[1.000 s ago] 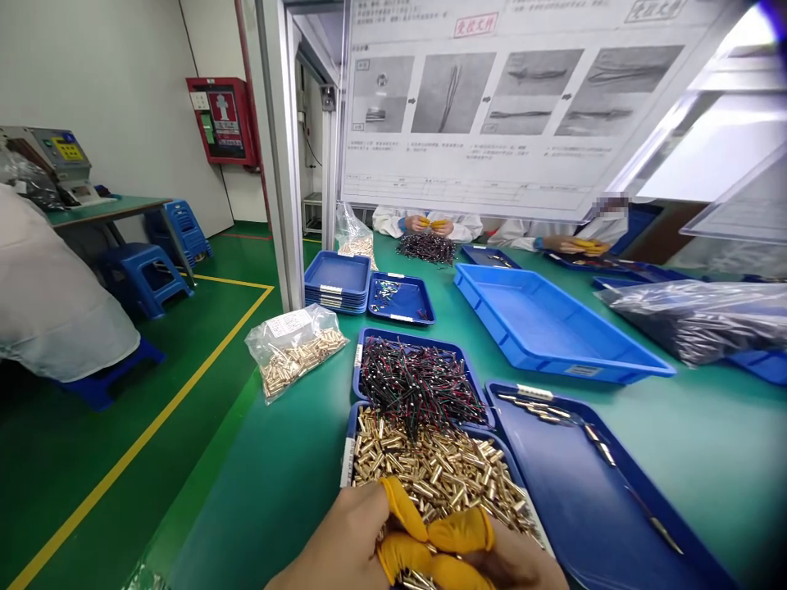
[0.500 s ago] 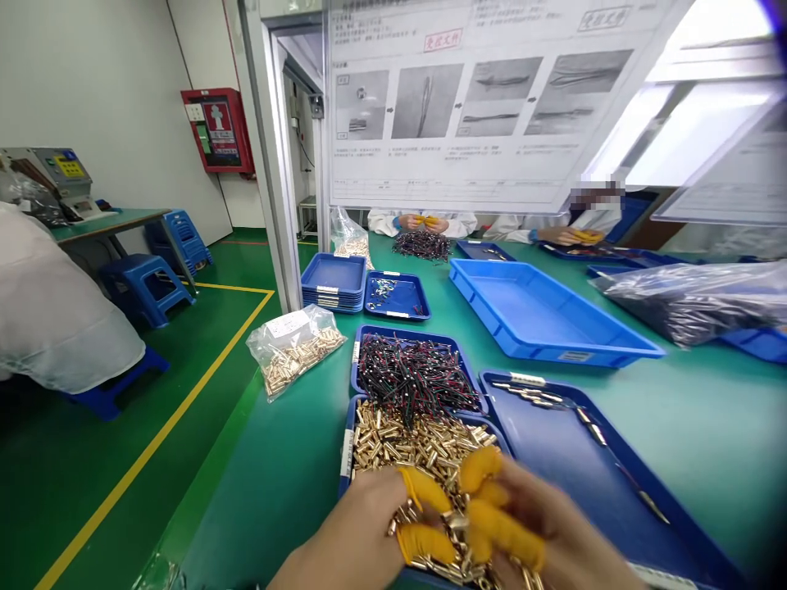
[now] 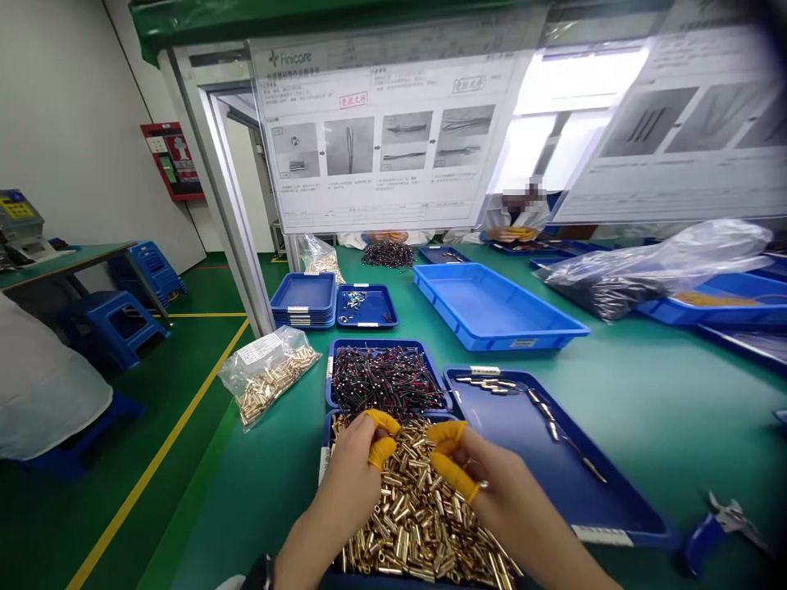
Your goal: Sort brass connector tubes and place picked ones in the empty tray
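Observation:
My left hand (image 3: 360, 459), yellow covers on its thumb and finger, hovers over the upper left of a heap of small brass tubes (image 3: 424, 524). Its thumb and forefinger are apart, and I see nothing between them. My right hand (image 3: 483, 475), with the same yellow covers, is curled above the right side of the heap. A small shiny bit shows among its bent fingers, too little to name. The tubes fill a blue tray (image 3: 325, 463). Just beyond, black and red wires (image 3: 387, 377) are piled in another blue tray (image 3: 330, 373).
On the right, a blue tray (image 3: 553, 475) carries several tube-and-wire pieces (image 3: 492, 383); cutters (image 3: 725, 528) lie beside it. A bag of brass tubes (image 3: 276, 381) sits left. Farther back are a light blue bin (image 3: 492, 307) and stacked trays (image 3: 304, 299). Hanging sheets (image 3: 381, 156) face me; people sit beyond.
Both hands have lifted from deep in the brass tubes and moved toward the wire tray, spreading apart. The view has turned right and tilted upward, bringing the cutters into sight.

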A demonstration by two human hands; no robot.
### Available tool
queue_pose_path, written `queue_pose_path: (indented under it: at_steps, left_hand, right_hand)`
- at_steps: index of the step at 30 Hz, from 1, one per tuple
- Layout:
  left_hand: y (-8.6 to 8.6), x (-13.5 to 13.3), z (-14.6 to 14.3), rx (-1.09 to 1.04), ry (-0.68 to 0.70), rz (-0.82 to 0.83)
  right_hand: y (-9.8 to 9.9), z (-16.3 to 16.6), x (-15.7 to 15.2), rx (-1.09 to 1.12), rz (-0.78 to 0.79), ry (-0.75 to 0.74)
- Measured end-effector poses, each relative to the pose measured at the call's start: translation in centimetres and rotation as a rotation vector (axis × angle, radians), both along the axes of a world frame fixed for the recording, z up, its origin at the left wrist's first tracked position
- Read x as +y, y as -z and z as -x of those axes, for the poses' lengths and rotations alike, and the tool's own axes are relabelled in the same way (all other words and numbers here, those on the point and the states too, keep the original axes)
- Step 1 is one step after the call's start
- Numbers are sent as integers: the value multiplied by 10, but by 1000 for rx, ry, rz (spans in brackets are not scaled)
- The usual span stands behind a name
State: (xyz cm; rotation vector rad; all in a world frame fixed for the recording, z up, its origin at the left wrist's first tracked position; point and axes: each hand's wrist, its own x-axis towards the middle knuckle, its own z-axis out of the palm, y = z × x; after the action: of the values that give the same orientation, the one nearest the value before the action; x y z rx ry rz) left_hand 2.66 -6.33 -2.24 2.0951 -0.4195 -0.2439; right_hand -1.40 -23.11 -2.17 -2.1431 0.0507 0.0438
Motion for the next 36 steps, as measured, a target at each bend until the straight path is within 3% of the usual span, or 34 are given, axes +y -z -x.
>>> queue_pose_path:
  at_steps: [3,7,11,15,21,29,32,36]
  left_hand:
    - [1,-8,6,126,-11,357]
    - [7,-14,12,203,-38,479]
    - [13,-13,13,73,-93,368]
    - [18,-10,12,-45,-79,235]
    - [23,-8,10,-68,-74,300]
    - [13,-7,7,-41,2,270]
    - [7,-1,5,-1,44,86]
    - [6,9,4,-93,283,-201]
  right_hand:
    - [-4,5,17,82,-133,-80]
    - [-9,8,26,134,-298,-2]
    - [-9,8,25,141,-333,52]
    - [-7,9,23,175,-411,-22]
    - [-15,8,21,173,-618,-143]
    - [-16,2,14,235,-523,-71]
    - [-16,0,8,175,-477,-10]
    - [-16,-1,2,114,-414,-21]
